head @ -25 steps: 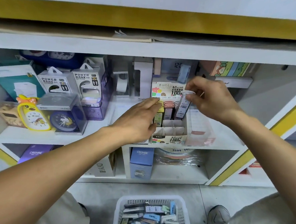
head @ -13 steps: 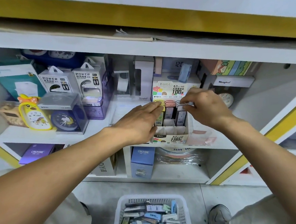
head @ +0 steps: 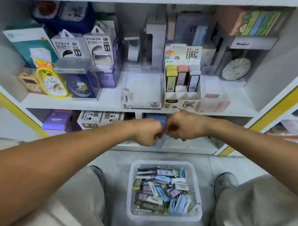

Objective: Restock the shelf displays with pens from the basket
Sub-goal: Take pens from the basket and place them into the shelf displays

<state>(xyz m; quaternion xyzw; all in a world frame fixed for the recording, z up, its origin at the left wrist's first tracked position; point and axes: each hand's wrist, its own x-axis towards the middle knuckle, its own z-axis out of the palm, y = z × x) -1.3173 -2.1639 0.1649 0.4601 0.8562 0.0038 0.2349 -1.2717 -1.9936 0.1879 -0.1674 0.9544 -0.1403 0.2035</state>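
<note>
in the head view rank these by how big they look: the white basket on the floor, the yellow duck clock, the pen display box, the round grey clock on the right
1. white basket, though it sits nearest the camera
2. pen display box
3. yellow duck clock and round grey clock: these look about alike, so I will not rank them.

Two white hang-tab cartons (head: 67, 46) on the upper shelf each read "POWER BANK" in bold dark letters. The cardboard display box (head: 182, 79) of slim packs carries "0.7" and "100" on its raised back card, and "100" again on its front lip. A grey box (head: 253, 43) above the round clock bears a script brand name, too blurred to read. A dark digital display (head: 192, 29) at the back shows "12". On the lower shelf, a purple box (head: 57, 119) carries white lettering, unreadable here. Basket pack labels are too small.
</note>
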